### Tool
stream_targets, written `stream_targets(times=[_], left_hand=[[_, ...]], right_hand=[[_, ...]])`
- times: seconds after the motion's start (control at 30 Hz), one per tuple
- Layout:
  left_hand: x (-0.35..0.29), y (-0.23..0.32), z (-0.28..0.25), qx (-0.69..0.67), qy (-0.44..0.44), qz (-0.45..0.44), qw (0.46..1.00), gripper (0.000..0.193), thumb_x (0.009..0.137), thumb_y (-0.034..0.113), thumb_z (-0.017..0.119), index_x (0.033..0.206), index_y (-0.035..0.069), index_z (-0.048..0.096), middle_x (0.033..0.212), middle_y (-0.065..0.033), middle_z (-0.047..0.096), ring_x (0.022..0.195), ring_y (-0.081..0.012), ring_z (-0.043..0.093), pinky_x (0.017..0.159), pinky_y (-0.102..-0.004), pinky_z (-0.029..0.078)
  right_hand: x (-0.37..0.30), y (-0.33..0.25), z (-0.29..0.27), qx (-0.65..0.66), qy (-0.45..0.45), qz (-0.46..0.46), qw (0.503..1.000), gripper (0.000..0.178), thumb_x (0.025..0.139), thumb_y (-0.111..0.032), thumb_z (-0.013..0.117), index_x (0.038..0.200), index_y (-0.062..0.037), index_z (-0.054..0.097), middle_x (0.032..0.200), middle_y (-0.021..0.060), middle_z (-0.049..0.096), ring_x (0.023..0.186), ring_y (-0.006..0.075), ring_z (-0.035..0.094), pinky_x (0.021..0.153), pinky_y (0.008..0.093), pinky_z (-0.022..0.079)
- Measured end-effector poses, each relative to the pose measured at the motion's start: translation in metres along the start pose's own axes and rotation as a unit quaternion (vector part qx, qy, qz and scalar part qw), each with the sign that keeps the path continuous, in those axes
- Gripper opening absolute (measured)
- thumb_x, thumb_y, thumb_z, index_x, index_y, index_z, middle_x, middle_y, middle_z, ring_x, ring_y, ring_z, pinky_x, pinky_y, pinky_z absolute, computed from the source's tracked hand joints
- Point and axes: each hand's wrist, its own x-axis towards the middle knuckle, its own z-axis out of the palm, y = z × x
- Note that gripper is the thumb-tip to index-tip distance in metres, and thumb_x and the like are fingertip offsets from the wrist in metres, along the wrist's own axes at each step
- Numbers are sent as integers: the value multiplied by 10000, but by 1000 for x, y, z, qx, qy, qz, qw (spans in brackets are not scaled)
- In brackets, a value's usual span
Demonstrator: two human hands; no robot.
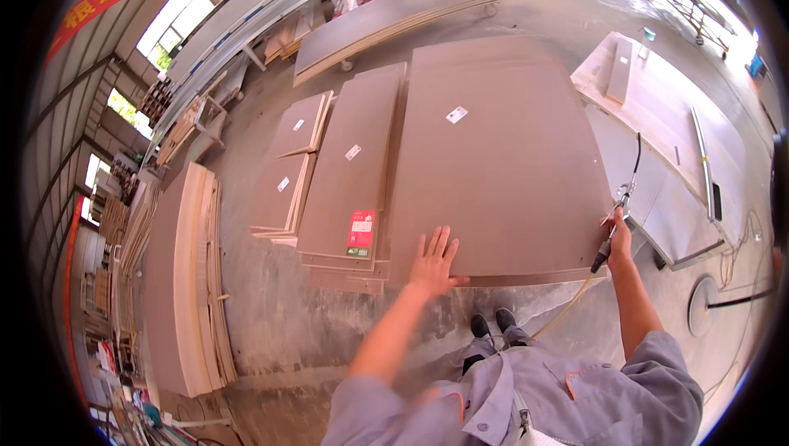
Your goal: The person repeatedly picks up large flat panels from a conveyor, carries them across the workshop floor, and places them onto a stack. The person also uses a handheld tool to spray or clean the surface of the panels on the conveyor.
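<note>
A large brown board (501,175) with a small white label lies flat in front of me, on top of a stack. My left hand (434,267) is over its near left corner, fingers spread and stretched out, with nothing in it. At the board's near right corner, my right hand (619,242) is closed around an air blow gun (626,191). The gun's thin dark nozzle points away from me, and a yellowish hose (567,308) runs from its lower end down toward my legs. Left of the board lies a narrower stack of brown panels (362,134) bearing a red and green label (361,234).
Smaller labelled panels (283,175) lie farther left, beyond which stands a tall panel stack (193,282). On the right is a worktable (670,109) with a metal straightedge (703,150). A round metal base (703,305) sits on the floor (271,314) at right.
</note>
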Motion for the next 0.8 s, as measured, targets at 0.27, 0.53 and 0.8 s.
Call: stream_targets(times=[0.27, 0.53, 0.8], left_hand=[[24, 0, 19, -89, 124, -135, 979, 749, 750, 441, 662, 1314, 25, 398, 1454, -171, 236, 1363, -310, 190, 1103, -462, 175], [-237, 60, 102, -186, 117, -163, 962, 539, 783, 248, 593, 1252, 9, 474, 1375, -206, 362, 1313, -335, 295, 1064, -452, 272], [-603, 162, 150, -326, 54, -653, 682, 470, 806, 310, 570, 1186, 38, 521, 1176, -187, 530, 1128, -334, 488, 926, -431, 418]], right_hand=[[20, -15, 13, -18, -32, -79, 996, 401, 911, -418, 524, 832, -30, 589, 903, 57, 624, 735, 88, 520, 617, 196, 402], [-148, 33, 107, -86, -278, -124, 948, 423, 929, -398, 474, 1113, -28, 562, 1173, 93, 590, 978, 157, 584, 603, 281, 473], [-365, 168, 275, -145, -592, -133, 782, 460, 941, -343, 461, 1325, -91, 444, 998, -10, 618, 969, 64, 550, 569, 183, 338]])
